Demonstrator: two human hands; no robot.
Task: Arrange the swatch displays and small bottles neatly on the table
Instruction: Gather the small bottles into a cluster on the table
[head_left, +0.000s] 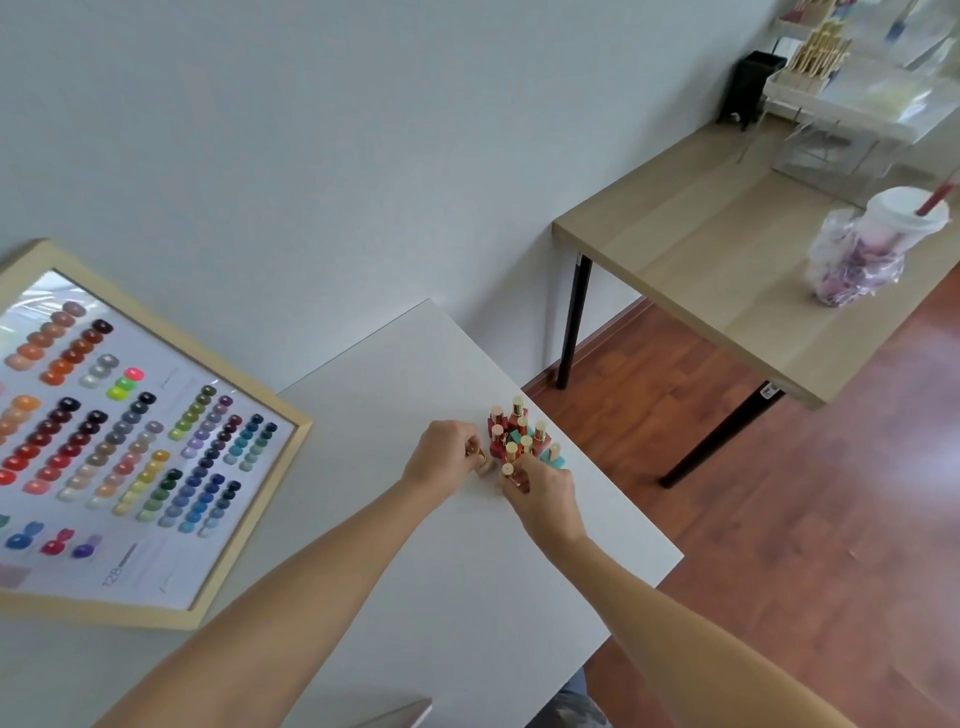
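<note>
We saw a smooth, matt white table (467, 597) carrying a swatch display (130, 441) framed in pale unfinished-looking wood, its rows of colour samples glossy under a shiny clear cover. The small bottles (519, 436) looked glossy, with shiny gold-toned caps. Beyond them stood a side table (701, 270) of light matt wood grain on black legs, over a reddish, slightly glossy wooden floor (779, 545).

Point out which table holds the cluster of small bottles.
The white table under both hands, bottles near its right edge. The wooden table beyond carries only a lidded cup and racks.
</note>
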